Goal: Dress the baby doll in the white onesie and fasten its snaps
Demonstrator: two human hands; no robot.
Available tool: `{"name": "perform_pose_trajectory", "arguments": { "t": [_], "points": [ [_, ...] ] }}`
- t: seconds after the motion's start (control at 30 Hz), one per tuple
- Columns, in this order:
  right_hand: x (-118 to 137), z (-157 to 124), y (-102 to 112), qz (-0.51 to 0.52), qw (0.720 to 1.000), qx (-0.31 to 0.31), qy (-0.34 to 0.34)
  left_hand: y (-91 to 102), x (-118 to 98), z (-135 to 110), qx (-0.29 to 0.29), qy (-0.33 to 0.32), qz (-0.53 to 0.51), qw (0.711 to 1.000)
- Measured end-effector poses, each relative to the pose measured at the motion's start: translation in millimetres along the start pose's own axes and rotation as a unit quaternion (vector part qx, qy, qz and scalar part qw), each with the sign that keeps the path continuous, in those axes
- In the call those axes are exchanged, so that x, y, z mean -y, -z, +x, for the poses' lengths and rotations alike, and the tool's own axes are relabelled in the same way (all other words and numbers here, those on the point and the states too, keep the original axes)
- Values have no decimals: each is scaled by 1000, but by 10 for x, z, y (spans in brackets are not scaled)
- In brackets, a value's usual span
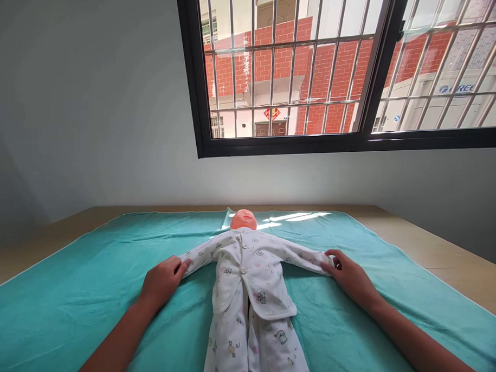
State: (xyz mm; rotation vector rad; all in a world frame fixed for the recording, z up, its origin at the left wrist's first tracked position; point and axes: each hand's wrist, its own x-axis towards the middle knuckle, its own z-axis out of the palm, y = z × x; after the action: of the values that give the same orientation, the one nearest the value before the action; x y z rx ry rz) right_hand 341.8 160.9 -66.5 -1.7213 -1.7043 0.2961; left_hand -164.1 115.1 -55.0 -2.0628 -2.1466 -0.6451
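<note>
A baby doll (243, 220) lies on its back on a teal towel (73, 300), dressed in a white printed jacket (251, 272) and matching trousers (253, 343), arms spread wide. My left hand (162, 281) pinches the cuff of the sleeve on the left side. My right hand (346, 275) pinches the cuff of the sleeve on the right side. Both sleeves are stretched straight out from the body. The jacket's front is buttoned at the top and flares open over the trousers.
The towel covers a wooden tabletop (445, 249) that runs to a grey wall (86, 115). Above is a black-framed barred window (309, 70) with red brick buildings outside. Sunlight falls on the towel behind the doll's head.
</note>
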Motion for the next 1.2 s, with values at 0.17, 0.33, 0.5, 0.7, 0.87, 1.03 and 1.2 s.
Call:
{"name": "perform_pose_trajectory", "arguments": {
  "t": [0.17, 0.33, 0.5, 0.7, 0.87, 1.03, 1.2],
  "points": [
    [-147, 22, 36, -57, 995, -84, 23, 30, 6, -4, 32, 43, 10, 999],
    [34, -107, -50, -91, 974, -113, 172, 11, -29, -29, -14, 18, 54, 998],
    [242, -236, -214, -120, 957, 4, 265, -75, -129, -21, -138, -151, 7, 979],
    [118, -204, -274, -121, 950, 56, 281, -209, -257, -17, -64, -268, 27, 961],
    [161, -229, -248, -119, 947, 10, 297, -219, -323, -41, -92, -211, 77, 970],
    [248, -238, -202, -120, 949, 15, 292, -162, -367, -55, -87, -165, 122, 975],
    [263, -228, -170, -123, 960, 46, 249, -150, -338, -50, -94, -132, 99, 982]
  ]
}}
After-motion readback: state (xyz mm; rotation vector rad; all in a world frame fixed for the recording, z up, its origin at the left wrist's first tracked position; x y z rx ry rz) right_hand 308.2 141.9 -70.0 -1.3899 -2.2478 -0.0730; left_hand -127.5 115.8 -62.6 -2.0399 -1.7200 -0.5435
